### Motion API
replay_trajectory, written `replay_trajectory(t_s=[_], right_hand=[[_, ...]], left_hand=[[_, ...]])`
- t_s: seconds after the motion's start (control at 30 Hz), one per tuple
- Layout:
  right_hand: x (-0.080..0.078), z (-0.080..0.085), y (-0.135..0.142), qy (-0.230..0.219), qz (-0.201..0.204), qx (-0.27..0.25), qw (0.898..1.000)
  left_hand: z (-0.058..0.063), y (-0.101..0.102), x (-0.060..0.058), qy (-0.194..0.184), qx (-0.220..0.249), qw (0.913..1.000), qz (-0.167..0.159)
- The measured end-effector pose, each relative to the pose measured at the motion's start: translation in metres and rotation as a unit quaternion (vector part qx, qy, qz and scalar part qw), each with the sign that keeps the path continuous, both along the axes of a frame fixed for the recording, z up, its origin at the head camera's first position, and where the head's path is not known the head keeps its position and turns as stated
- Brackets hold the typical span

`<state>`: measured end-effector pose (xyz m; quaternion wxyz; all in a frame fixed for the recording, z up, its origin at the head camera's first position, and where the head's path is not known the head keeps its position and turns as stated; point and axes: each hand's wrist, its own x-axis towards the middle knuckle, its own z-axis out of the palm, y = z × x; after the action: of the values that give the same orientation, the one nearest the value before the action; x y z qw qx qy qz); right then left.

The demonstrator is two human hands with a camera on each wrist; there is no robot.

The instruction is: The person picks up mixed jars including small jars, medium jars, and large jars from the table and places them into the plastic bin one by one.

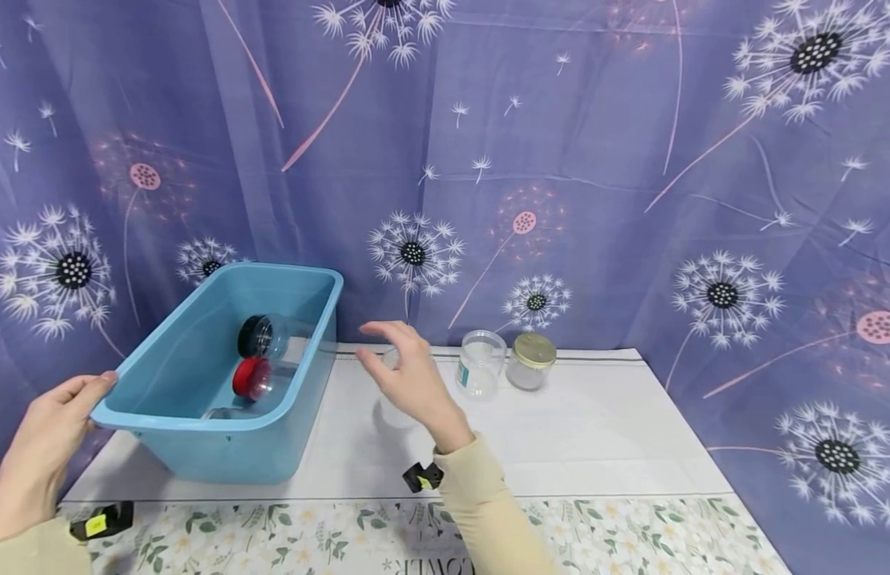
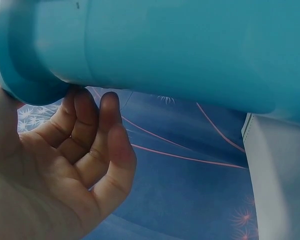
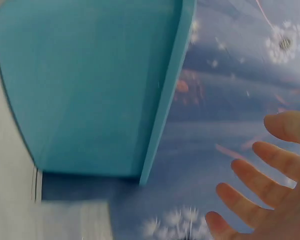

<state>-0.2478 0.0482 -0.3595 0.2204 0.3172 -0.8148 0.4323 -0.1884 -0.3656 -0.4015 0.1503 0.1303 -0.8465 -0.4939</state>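
Note:
A blue plastic tub [image 1: 222,447] stands on the left of the table. At its near left corner my left hand [image 1: 60,431] grips the rim, thumb on top and fingers curled underneath in the left wrist view. Inside lie a clear jar with a black lid [image 1: 256,336] and one with a red lid [image 1: 251,378]; another clear item [image 1: 232,413] is mostly hidden by the near wall. My right hand [image 1: 412,379] is raised right of the tub, thumb and fingers spread apart with nothing between them. Behind it a clear round container [image 1: 391,358] shows partly.
Farther right stand an open clear jar [image 1: 481,367] with a small label and a glass jar with a gold lid [image 1: 531,362]. A white cloth [image 1: 596,447] covers the table, with a floral strip [image 1: 632,527] along the front. A purple dandelion curtain [image 1: 596,160] hangs behind.

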Motion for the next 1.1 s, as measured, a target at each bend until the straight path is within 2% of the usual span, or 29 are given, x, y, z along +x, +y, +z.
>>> replay_trajectory(t_s=[0.23,0.43,0.53,0.83,1.03,1.1], right_hand=[[-0.011,-0.024,0.039,-0.042,-0.040,-0.081,0.995],[-0.022,-0.043,0.057,-0.084,-0.078,-0.098,0.989],[-0.025,-0.051,0.062,-0.103,-0.083,-0.096,0.987],[-0.031,-0.076,0.076,-0.159,-0.052,-0.083,0.982],[-0.022,-0.075,0.075,-0.227,-0.003,-0.086,0.970],[-0.024,-0.082,0.075,-0.242,0.005,-0.080,0.967]], left_hand=[[-0.001,0.000,0.001,0.001,-0.005,1.0000,0.003],[-0.001,-0.001,0.002,0.007,0.000,1.0000,0.001],[-0.001,0.000,0.001,0.003,-0.005,1.0000,0.001],[0.000,0.000,-0.003,0.003,-0.007,1.0000,-0.004],[0.001,0.000,-0.001,-0.002,-0.015,0.9999,0.000],[0.001,0.000,-0.001,0.001,-0.013,0.9999,-0.001]])
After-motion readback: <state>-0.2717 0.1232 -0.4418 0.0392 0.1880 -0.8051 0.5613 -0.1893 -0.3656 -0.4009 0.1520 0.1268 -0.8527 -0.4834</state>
